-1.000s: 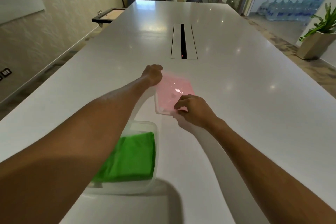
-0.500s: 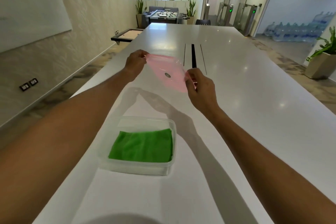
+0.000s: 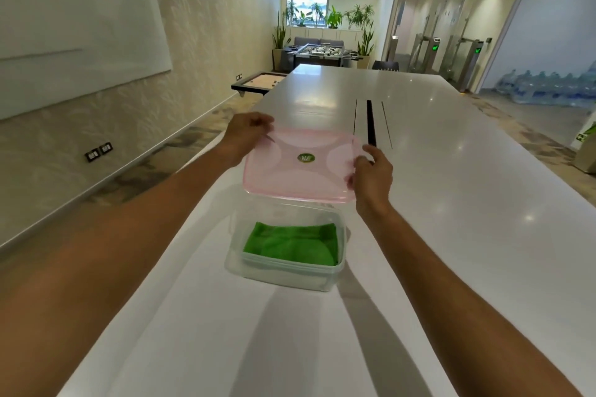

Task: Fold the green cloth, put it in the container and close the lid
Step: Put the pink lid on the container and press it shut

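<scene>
The folded green cloth [image 3: 292, 243] lies flat inside a clear plastic container [image 3: 283, 277] standing on the long white table [image 3: 451, 203]. A translucent pink lid [image 3: 300, 167] with a small round green sticker hovers in the air just above the container's far rim, roughly level. My left hand [image 3: 245, 135] grips the lid's far left corner. My right hand [image 3: 371, 172] pinches its right edge. The container's near part stays uncovered, so the cloth shows.
A black cable slot [image 3: 371, 121] runs along the table's middle beyond the lid. The table's left edge drops to the floor beside a wall with a whiteboard [image 3: 74, 26]. Plants, a football table and gates stand far behind.
Both hands lifted the pink lid off the table, turned it face up and brought it back toward me, over the container's far rim.
</scene>
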Tool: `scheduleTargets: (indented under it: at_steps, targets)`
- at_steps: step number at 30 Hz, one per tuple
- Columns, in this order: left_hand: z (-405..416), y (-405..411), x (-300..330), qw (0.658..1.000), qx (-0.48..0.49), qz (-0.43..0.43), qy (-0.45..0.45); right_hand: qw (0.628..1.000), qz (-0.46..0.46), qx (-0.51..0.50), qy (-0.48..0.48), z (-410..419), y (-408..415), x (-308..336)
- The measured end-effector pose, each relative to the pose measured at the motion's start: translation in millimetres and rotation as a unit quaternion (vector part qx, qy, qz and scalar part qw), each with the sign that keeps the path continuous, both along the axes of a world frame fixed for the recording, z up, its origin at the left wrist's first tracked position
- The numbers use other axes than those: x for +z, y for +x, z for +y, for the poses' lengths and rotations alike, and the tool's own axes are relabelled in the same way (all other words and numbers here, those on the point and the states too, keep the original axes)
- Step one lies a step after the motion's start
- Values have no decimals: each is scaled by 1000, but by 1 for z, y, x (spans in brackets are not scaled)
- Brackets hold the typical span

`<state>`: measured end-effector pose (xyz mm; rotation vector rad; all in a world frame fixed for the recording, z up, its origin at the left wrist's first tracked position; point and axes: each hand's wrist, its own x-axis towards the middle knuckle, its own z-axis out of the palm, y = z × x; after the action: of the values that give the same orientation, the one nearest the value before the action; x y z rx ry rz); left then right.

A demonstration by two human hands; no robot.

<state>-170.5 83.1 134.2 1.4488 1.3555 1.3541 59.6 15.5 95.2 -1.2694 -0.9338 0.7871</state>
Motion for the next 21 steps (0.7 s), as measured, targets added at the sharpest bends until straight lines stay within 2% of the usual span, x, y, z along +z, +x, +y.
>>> scheduleTargets:
  at_steps: [3,10,21]
  targets:
    - [-13,-6,-26,998,15,23,-55,998,-7,-22,-63,-9,-6,-23]
    - [-26,-9,-84,989,45,40,-133,986,-80,-54,-136,-32,-13,-57]
    - [-39,-3,-98,980,49,108,-159,978,-139,-82,-131,-47,-23,-77]
